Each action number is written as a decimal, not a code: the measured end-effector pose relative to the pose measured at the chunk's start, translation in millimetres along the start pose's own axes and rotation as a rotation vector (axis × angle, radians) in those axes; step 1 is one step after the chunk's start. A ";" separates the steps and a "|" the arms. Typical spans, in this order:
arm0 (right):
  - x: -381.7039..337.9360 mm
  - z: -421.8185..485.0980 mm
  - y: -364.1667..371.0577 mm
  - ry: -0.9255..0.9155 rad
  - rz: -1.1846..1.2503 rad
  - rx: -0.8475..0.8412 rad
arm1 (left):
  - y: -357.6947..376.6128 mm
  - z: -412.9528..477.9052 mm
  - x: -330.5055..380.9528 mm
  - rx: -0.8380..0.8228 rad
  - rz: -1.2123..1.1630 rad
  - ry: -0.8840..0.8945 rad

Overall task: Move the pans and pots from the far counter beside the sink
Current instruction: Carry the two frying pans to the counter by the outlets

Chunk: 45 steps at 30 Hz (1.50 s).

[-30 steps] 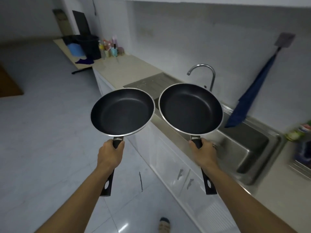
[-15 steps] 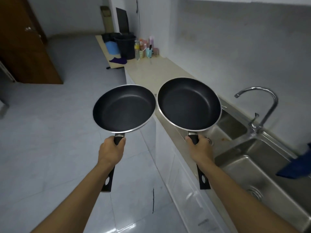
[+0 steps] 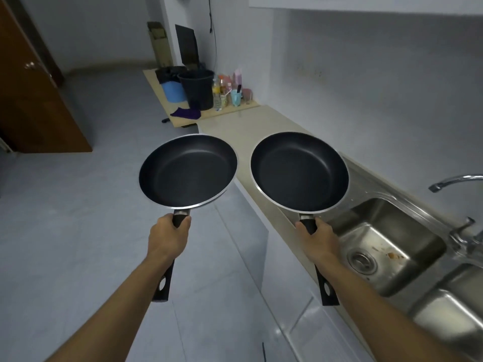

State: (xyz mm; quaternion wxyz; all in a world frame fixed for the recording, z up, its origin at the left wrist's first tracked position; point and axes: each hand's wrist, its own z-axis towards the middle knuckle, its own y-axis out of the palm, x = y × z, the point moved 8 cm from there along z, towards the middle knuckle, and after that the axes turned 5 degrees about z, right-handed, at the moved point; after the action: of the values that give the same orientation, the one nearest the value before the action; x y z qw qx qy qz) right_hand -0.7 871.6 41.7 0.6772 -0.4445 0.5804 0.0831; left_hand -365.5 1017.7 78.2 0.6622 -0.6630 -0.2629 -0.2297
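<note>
1. Black non-stick coating lines two frying pans, both held level in the air, rims apart with a narrow gap between them.
2. At 9 o'clock of that gap, the left pan hangs over the grey tiled floor; the left hand has its grip clenched round the black handle just below the bowl.
3. At 3 o'clock, the right pan hangs over the beige counter and the steel draining area beside the sink; the right hand is likewise clenched on its handle close to the bowl.
4. Toward 12 o'clock, at the counter's far end, stand a black bucket, a blue bucket and small bottles and cups.
5. Step in hand, as I judge it: carrying the pair to the spot beside the sink, neither pan set down yet.
6. Next move likely calls for lowering the right pan flat onto the bare counter next to the basin, then swinging the left pan over the counter edge and placing it beside the first without clashing rims or letting a handle overhang.
</note>
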 end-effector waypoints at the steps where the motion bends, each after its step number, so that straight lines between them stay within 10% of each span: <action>1: -6.8 7.3 9.2 0.000 -0.004 0.009 | -4.2 18.3 0.8 0.000 0.010 0.010; 45: -138.7 440.4 290.0 0.249 0.000 0.203 | 142.4 654.5 141.2 -0.290 0.099 0.257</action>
State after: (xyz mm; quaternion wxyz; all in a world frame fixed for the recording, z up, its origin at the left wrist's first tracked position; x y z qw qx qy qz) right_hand 87.3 1406.6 -16.1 0.6415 -0.3806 0.6653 -0.0314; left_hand -194.3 1679.9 51.0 0.5985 -0.7287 -0.1074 -0.3151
